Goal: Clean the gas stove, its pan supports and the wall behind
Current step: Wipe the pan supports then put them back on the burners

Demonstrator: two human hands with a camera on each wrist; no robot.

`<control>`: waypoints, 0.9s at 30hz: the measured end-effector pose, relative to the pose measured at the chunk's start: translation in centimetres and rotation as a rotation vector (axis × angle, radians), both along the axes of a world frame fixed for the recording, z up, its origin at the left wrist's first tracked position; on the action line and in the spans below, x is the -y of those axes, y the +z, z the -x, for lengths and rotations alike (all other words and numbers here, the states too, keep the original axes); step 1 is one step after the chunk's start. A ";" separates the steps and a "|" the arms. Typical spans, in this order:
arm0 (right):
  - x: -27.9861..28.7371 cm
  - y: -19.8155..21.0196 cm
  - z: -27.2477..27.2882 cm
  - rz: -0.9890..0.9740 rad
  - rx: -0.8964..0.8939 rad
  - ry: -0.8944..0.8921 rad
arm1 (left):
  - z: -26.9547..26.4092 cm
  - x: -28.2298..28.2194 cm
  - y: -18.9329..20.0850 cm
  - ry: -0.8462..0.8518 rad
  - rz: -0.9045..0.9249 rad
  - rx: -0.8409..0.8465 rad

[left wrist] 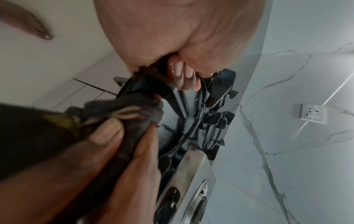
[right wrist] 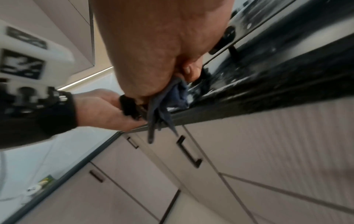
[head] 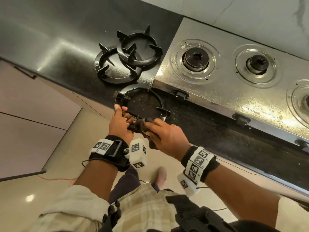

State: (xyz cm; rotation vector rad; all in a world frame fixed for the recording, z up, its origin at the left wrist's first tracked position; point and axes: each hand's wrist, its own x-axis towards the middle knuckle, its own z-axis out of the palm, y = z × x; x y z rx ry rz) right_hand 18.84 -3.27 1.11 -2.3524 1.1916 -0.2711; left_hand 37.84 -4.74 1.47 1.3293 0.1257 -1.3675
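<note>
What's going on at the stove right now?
A person is wiping a black pan support at the counter's front edge. The left hand grips its rim while the right hand rubs it with a dark cloth. Two more pan supports lie overlapping on the counter, off the steel stove, whose burners sit bare.

We count, by kind:

- Pan supports: three. Two [head: 117,66] [head: 139,46] lie overlapped on the surface [head: 50,39]; one [head: 142,101] lies nearer its edge.
- Burners on the stove [head: 225,91]: three in view [head: 195,56] [head: 258,62] [head: 304,101], the third cut by the frame edge.
- Stove knobs: three [head: 180,94] [head: 241,118] [head: 302,144].
- Cloths: one [head: 142,124].
- Hands: two, left [head: 120,123] and right [head: 165,134].
- Wrist bands with markers: two [head: 108,150] [head: 199,161].
- Wall sockets: one [left wrist: 313,113].
- Cabinet handles: we see three in the right wrist view [right wrist: 188,151] [right wrist: 132,142] [right wrist: 96,175].
</note>
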 end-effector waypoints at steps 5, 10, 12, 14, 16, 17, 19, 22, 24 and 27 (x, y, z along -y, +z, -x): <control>2.2 -0.1 4.8 0.056 -0.039 -0.142 | 0.1 -0.4 1.4 -0.006 0.043 0.002; 2.2 0.2 7.4 -0.097 0.179 -0.141 | -0.9 -1.3 3.1 -0.072 0.152 0.047; 1.4 0.9 7.7 -0.076 0.284 -0.180 | -1.5 -1.6 4.1 -0.111 0.238 0.045; 0.6 1.6 7.8 -0.064 0.393 -0.245 | -2.0 -1.7 5.2 -0.158 0.320 0.043; 0.0 2.3 8.0 -0.085 0.515 -0.318 | -2.0 -1.4 6.5 -0.201 0.380 0.059; -0.3 2.5 8.2 -0.098 0.569 -0.345 | -1.9 -1.3 7.0 -0.214 0.400 0.066; -0.5 2.9 8.9 -0.114 0.672 -0.426 | -1.5 -0.8 8.1 -0.234 0.432 0.091; -0.2 3.3 11.0 -0.167 0.857 -0.681 | -1.0 -0.1 9.1 -0.265 0.471 0.099; 0.2 3.5 12.6 -0.221 0.934 -0.740 | -0.4 0.5 9.5 -0.304 0.485 0.081; 1.0 4.5 13.5 -0.297 0.946 -0.679 | 1.6 1.6 10.3 -0.387 0.516 0.003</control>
